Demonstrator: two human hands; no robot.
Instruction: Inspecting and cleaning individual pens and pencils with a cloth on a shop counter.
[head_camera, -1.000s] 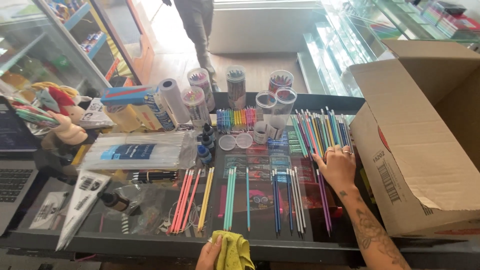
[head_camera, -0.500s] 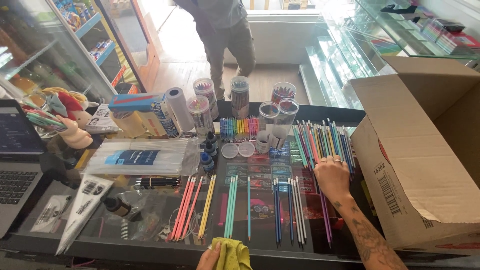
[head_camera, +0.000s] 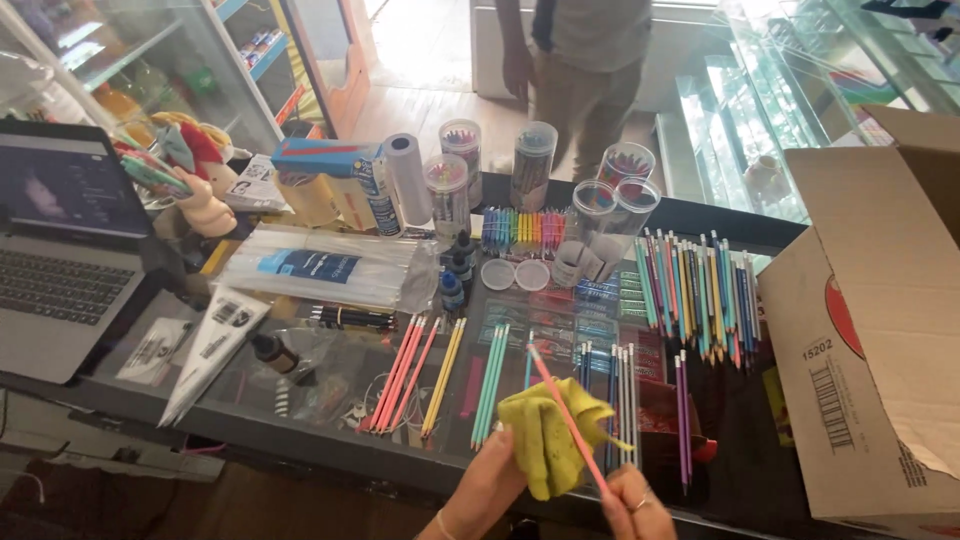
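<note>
Counter: a dark glass counter (head_camera: 330, 395) is spread edge to edge with stationery; bare glass is seen only near its front edge.
Box: a large open cardboard box (head_camera: 890, 330), matte brown with a red round mark and a barcode label on its side, is set against the counter's right end.
Laptop: an open grey laptop (head_camera: 60, 260) is placed at the left end.
Pencil rows: sorted pencils (head_camera: 490, 380) are laid in colour groups, red, yellow, teal, blue, purple, well apart from the mixed fan (head_camera: 700, 290) at the right.
Tubes: clear round plastic tubes (head_camera: 535, 160) are stood along the back edge.
Left hand: the left hand (head_camera: 490, 490) is closed on a crumpled yellow-green cloth (head_camera: 550, 440) at the front edge.
Right hand: the right hand (head_camera: 635, 500) is pinched on a pink pencil (head_camera: 565, 415), held slanted against the cloth.
</note>
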